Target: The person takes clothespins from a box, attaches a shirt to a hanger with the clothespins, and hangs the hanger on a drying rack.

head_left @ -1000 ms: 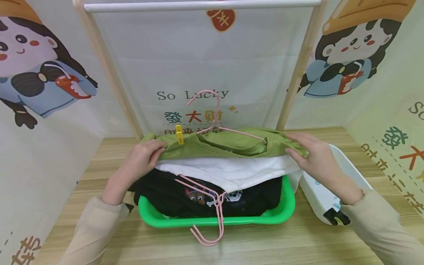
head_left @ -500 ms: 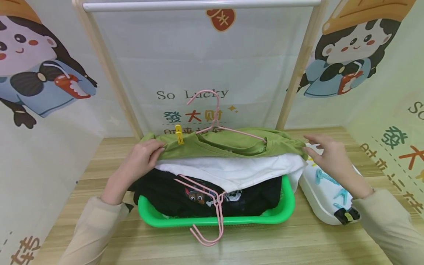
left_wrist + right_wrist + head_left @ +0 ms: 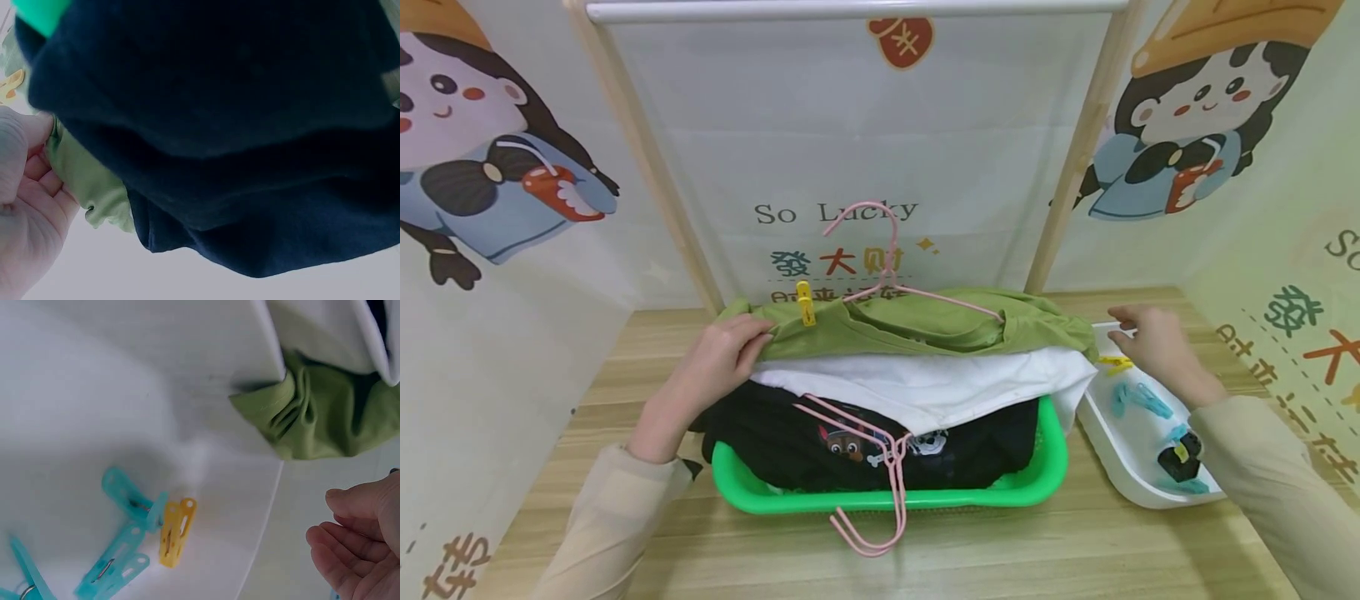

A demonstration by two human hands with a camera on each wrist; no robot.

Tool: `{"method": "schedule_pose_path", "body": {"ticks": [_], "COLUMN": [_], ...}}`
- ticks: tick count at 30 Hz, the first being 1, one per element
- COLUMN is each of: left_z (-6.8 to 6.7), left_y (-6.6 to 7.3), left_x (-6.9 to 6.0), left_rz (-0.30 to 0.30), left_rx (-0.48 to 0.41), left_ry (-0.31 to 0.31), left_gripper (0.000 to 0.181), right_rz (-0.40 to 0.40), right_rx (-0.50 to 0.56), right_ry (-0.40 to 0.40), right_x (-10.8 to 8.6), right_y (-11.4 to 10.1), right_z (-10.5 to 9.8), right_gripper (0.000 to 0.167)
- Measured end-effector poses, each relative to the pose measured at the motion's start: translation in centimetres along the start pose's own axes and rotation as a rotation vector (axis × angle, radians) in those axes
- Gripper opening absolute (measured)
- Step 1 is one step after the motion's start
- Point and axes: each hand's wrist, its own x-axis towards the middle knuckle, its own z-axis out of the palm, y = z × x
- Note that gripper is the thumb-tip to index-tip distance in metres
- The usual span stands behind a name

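My left hand [image 3: 718, 358] pinches the left end of a green shirt [image 3: 820, 340], thumb against fingers on the cloth [image 3: 87, 175] in the left wrist view. A pink hanger [image 3: 891, 250] stands up from the shirt's neck, and a yellow clothespin [image 3: 806, 304] clips its left shoulder. Apart from the shirt's right end, my right hand [image 3: 1161, 350] hovers over the far part of a white tray [image 3: 1108, 475]. Its fingers are loosely curved and hold nothing in the right wrist view. Inside that tray lie a yellow clothespin [image 3: 177, 532] and several blue clothespins [image 3: 122, 550].
Under the green shirt lie a white garment [image 3: 910, 383] and a black garment [image 3: 752, 433], over a green basket [image 3: 880, 500]. More pink hangers [image 3: 901, 508] hook over its front rim. Behind stands a rack with a white bar [image 3: 857, 10] and wooden posts [image 3: 1075, 158].
My right hand has let go of the green shirt's right end and moved right, over the white tray. My left hand keeps its hold in the same place.
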Motion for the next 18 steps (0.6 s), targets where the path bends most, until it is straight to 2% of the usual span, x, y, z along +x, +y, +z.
{"method": "schedule_pose_path", "body": {"ticks": [7, 14, 18], "left_z": [-0.1, -0.1, -0.1], "left_y": [-0.1, -0.2, -0.2], "left_x": [-0.1, -0.2, -0.2], "left_rz": [0.008, 0.01, 0.02], "left_rx": [-0.005, 0.002, 0.005], "left_ry": [-0.002, -0.004, -0.002], "left_gripper": [0.014, 0.014, 0.014], "right_rz": [0.063, 0.049, 0.092], "right_rx": [-0.031, -0.16, -0.192], "right_ry": [-0.12, -0.263, -0.31], "right_x": [0.9, 1.5, 1.6], "right_y": [1.5, 2.8, 3.0], "right_z": [0.8, 1.7, 1.9], "right_gripper": [0.03, 0.031, 0.033]}}
